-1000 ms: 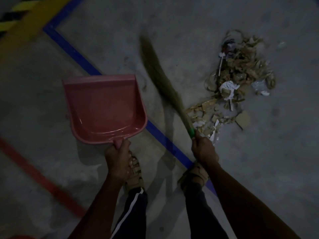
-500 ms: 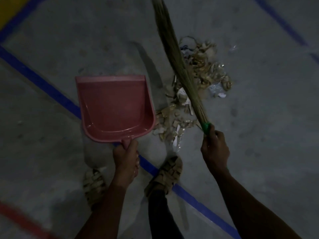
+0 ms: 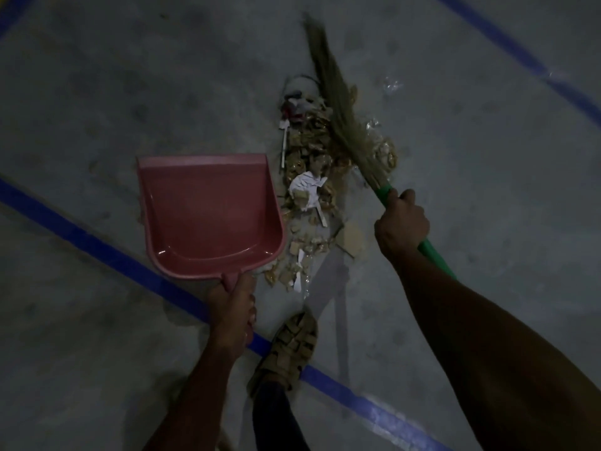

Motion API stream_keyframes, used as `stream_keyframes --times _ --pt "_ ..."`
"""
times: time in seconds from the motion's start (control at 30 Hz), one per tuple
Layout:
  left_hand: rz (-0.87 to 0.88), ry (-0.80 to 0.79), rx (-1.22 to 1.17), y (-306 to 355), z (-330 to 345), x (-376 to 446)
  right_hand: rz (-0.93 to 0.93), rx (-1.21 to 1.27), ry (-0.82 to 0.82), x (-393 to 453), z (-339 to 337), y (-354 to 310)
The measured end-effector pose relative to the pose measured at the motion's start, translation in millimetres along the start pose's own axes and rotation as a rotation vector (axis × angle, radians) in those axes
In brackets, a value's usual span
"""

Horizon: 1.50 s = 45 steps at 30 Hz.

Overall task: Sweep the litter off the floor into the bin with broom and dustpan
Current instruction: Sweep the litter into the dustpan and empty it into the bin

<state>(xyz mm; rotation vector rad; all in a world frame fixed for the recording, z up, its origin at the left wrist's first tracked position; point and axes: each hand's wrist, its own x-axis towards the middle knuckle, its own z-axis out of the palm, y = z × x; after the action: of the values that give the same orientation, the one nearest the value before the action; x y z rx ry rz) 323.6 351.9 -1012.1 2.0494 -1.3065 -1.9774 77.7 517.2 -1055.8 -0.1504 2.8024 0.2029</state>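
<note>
A pink dustpan [image 3: 208, 209] sits low over the grey floor, empty inside, its open lip pointing away from me. My left hand [image 3: 231, 307] grips its short handle at the near edge. Right beside the pan's right wall lies a long heap of litter [image 3: 312, 177]: brown cardboard scraps, crumpled white paper, a white stick, clear wrappers. My right hand [image 3: 400, 222] grips the green handle of a grass broom [image 3: 341, 109]. The bristles slant up and left across the heap's right side. No bin is in view.
Blue tape lines [image 3: 97, 242] cross the concrete floor near the pan and at the far right [image 3: 507, 43]. My sandalled foot [image 3: 292, 346] stands on the near line just below the litter. A stray clear wrapper [image 3: 392, 84] lies right of the broom.
The dustpan has come closer to the litter, its right wall now against the heap. The broom has shifted to the heap's right side, with my right hand farther right.
</note>
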Motion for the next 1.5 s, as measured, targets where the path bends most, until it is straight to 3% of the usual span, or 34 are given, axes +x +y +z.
stream_keyframes --times 0.13,0.33,0.5,0.83,1.03,1.2,1.4,1.5 --pt "-0.01 -0.009 0.041 -9.4 0.2 2.5 -0.037 0.041 -0.041 -31.9 17.4 15.3" --pt "-0.01 -0.007 0.074 -17.0 -20.9 9.4 -0.059 0.093 -0.125 -145.7 50.0 45.3" --pt "-0.062 0.056 0.1 -21.4 -44.5 18.0 -0.022 0.166 -0.016 -202.6 64.8 55.5" --pt "-0.03 0.052 0.178 -32.4 -45.4 21.7 0.268 0.378 0.13 -90.8 49.4 33.7" --pt "0.023 -0.016 0.173 -31.2 -30.0 12.8 0.464 0.322 -0.05 -24.5 22.7 29.8" --pt "0.017 -0.02 0.176 -31.8 -22.6 6.6 0.38 0.235 -0.142 -61.2 43.8 29.9" --pt "-0.005 -0.021 0.185 -43.4 -38.0 7.1 0.163 0.205 -0.213 -177.3 94.8 50.4" --pt "-0.007 0.01 0.201 -49.5 -47.6 5.2 0.157 0.253 -0.235 -226.8 109.9 61.3"
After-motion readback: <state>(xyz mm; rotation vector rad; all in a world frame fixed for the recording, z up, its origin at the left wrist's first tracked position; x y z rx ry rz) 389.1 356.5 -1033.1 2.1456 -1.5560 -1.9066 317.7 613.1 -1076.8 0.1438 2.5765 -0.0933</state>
